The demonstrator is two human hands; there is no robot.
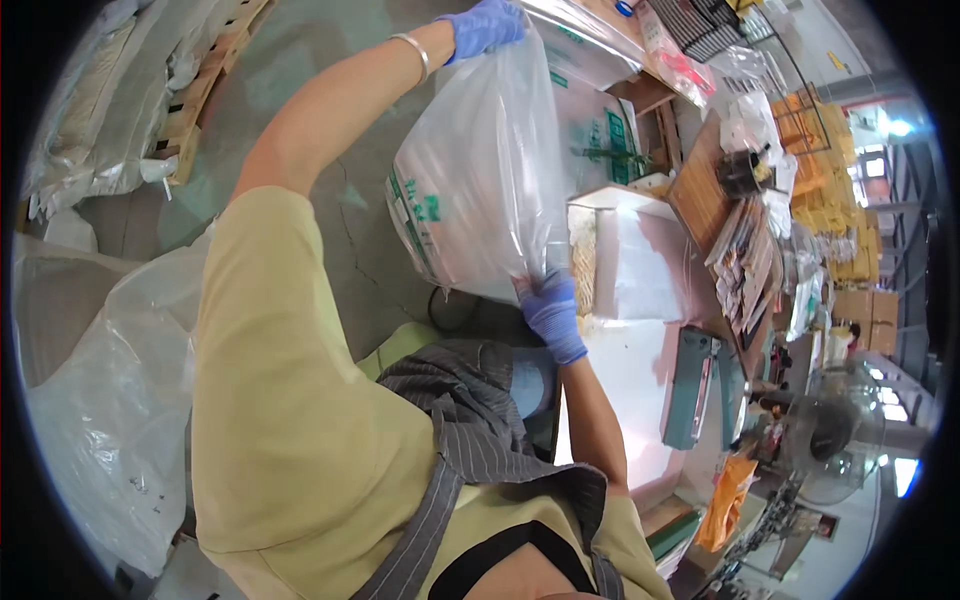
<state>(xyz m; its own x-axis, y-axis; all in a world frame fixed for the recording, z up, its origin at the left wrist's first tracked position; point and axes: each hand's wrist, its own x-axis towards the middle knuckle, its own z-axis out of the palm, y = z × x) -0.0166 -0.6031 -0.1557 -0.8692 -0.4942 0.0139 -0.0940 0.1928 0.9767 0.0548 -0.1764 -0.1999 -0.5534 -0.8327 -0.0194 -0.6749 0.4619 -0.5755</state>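
Hands [487, 28] [555, 315] well apart on bag [480, 165]

The left hand [487, 28] and right hand [553, 313] are gloved in violet-blue; green marks the whitish translucent bag [490, 130]; the dark grey apron [480, 445] has pale pinstripes.

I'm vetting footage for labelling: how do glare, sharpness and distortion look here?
Head view: strong fisheye, with a black surround and straight edges bowing toward the rim; head view: a bright spot is blown out at far right; head view: pale sheen streaks the clear bag; head view: the fan looks soft, the right hand clearer.
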